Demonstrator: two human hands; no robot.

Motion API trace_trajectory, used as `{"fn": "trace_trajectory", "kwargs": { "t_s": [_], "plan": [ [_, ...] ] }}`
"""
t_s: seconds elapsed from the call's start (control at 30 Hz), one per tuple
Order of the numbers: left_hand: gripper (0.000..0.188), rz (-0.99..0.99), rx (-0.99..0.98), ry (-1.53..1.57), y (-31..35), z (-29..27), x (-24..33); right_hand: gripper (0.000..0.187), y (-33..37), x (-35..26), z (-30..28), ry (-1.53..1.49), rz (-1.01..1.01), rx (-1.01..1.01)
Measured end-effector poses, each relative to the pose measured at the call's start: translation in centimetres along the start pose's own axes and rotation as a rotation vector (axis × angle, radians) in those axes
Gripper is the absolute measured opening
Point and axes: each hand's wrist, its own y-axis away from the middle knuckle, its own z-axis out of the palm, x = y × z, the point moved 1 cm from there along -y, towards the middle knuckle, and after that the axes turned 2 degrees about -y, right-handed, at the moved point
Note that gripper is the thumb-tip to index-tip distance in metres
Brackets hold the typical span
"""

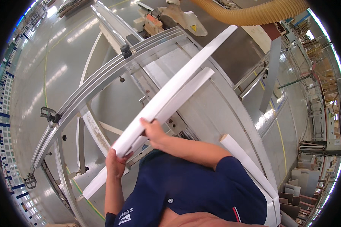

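Observation:
A long white board point(168, 94) runs slantwise from near my body toward the upper right. My left hand point(116, 163) closes round its near end, with the thumb on the edge. Farther along, my right hand point(154, 132) grips the same board by its right side; some of its fingers are hidden beneath. Just right of and below it lies a second white board point(195, 86) on the grey metal machine table point(225, 109). Below my left hand a white end sticks out, apparently part of that second board.
Across the table's left side runs a curved-looking metal fence rail point(106, 77) with black clamps. A saw guard point(191, 24) and yellow flexible hose point(254, 14) stand at the far side. Another white strip point(248, 164) lies at my right. Stacked panels point(297, 189) stand beyond.

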Motion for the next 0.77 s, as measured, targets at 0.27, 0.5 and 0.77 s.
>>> {"fn": "trace_trajectory", "kwargs": {
  "t_s": [0.27,0.5,0.77],
  "plan": [
    [0.038,0.454,0.611,0.072,-6.5,-15.8,10.1,0.029,-5.7,-3.8,4.4,1.252,-1.119,-0.249],
    [0.029,0.553,0.89,0.311,-13.9,-24.3,17.1,0.07,-19.5,-9.1,2.2,1.832,-1.32,0.093],
    [0.028,0.523,0.94,0.199,-16.6,-28.1,18.4,0.076,-24.3,-10.4,1.6,1.829,-1.347,0.256]
  ]
}}
